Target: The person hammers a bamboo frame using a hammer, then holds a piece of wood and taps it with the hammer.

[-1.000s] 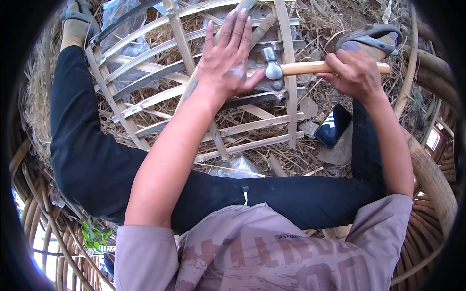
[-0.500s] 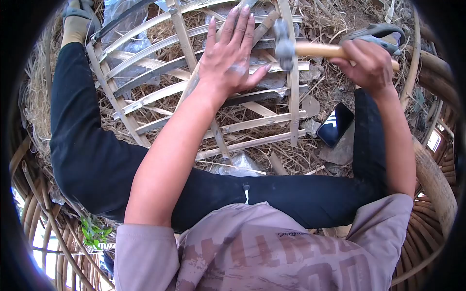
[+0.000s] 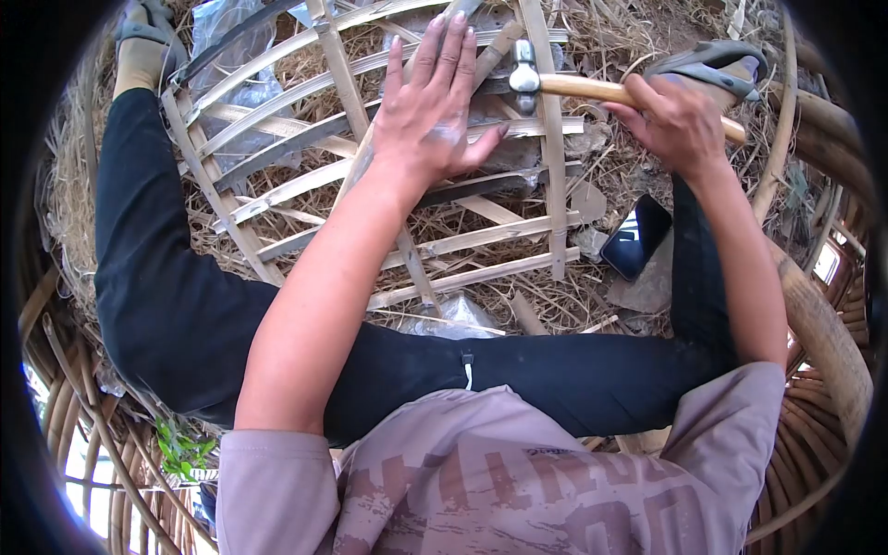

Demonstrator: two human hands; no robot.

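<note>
My left hand lies flat with fingers stretched out on a lattice of split bamboo strips, near the lattice's upper middle. A slanting bamboo strip passes beneath it. My right hand is wrapped round the wooden handle of a ball-peen hammer. The hammer's metal head is left of that hand, over the upright strip on the lattice's right side. Whether the head touches the bamboo I cannot tell.
A smartphone lies right of the lattice, by a flat stone. Dry straw and clear plastic cover the ground. My legs bound the lattice. Curved bamboo poles stand at the right.
The hammer and my right hand have shifted a little to the left, and the hammer head is less blurred. My left hand stays flat on the lattice.
</note>
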